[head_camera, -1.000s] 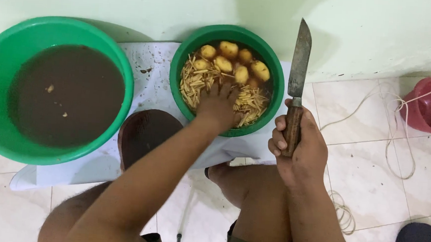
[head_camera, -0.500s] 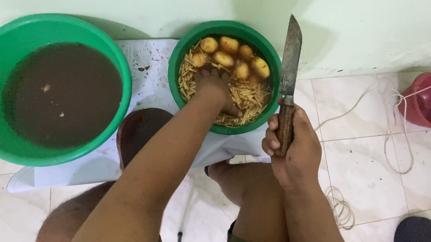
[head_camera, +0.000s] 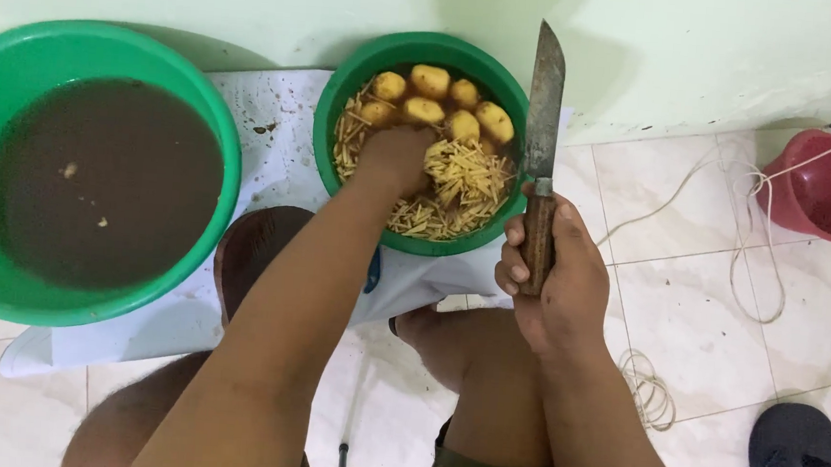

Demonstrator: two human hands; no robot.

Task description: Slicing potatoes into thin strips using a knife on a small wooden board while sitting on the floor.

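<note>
On floor: two green basins (head_camera: 321, 132) | six potatoes (head_camera: 429, 80) | right fingers (head_camera: 511, 266) gripping one knife (head_camera: 540, 164)

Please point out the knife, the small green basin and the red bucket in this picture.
knife (head_camera: 543, 107): head view, middle of the blade.
small green basin (head_camera: 427, 47): head view, far rim.
red bucket (head_camera: 801, 214): head view, near rim.
</note>
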